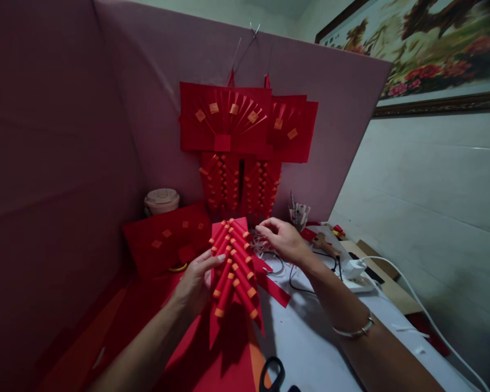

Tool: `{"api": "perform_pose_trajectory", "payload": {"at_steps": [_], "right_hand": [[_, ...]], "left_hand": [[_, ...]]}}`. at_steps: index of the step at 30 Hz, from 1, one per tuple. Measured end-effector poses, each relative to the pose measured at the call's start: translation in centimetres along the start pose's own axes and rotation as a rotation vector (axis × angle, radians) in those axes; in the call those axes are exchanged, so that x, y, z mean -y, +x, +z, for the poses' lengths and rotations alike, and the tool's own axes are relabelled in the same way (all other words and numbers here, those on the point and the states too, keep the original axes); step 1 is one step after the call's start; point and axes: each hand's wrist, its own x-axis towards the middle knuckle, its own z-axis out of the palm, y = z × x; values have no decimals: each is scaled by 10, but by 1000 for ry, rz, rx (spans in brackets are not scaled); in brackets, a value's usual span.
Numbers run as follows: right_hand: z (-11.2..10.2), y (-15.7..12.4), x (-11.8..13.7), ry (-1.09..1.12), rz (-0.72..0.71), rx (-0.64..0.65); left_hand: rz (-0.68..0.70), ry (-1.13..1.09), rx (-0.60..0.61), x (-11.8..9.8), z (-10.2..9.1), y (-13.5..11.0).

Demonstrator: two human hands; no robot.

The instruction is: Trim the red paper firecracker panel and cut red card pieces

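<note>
My left hand (196, 279) holds a red paper firecracker decoration (240, 256) at its left edge, with the thumb on the front. Rows of small red paper rolls with orange-banded ends slant down both sides of its red backing. The decoration is tilted above the table. Just off its top right corner is my right hand (286, 239), thumb and fingertips pinched together. Whatever sits between those fingertips is too small to make out. Behind the hands hang finished-looking red paper fans (224, 117) with similar firecracker strips (220, 182) below them.
Black-handled scissors (280, 371) lie at the front edge. Red paper sheets (224, 359) cover the left side. A pen cup (299, 215), white strings (261, 242), a tan glue gun (324, 245), cables and a power strip (361, 283) are to the right. A lidded bucket (162, 201) stands back left.
</note>
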Motion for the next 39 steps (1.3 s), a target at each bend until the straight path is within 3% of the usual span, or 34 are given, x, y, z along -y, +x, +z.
{"api": "perform_pose_trajectory", "payload": {"at_steps": [4, 8, 14, 19, 30, 39], "right_hand": [[19, 9, -35, 272, 217, 263], [38, 4, -58, 478, 337, 498], [54, -7, -70, 643, 400, 629], [57, -8, -70, 710, 403, 594], [76, -11, -82, 712, 270, 320], [77, -19, -70, 685, 141, 267]], "left_hand": [[-5, -27, 59, 13, -18, 13], [0, -14, 67, 25, -34, 26], [17, 7, 71, 32, -43, 33], [39, 45, 70, 34, -39, 26], [34, 129, 85, 40, -37, 22], [39, 97, 30, 43, -36, 21]]}}
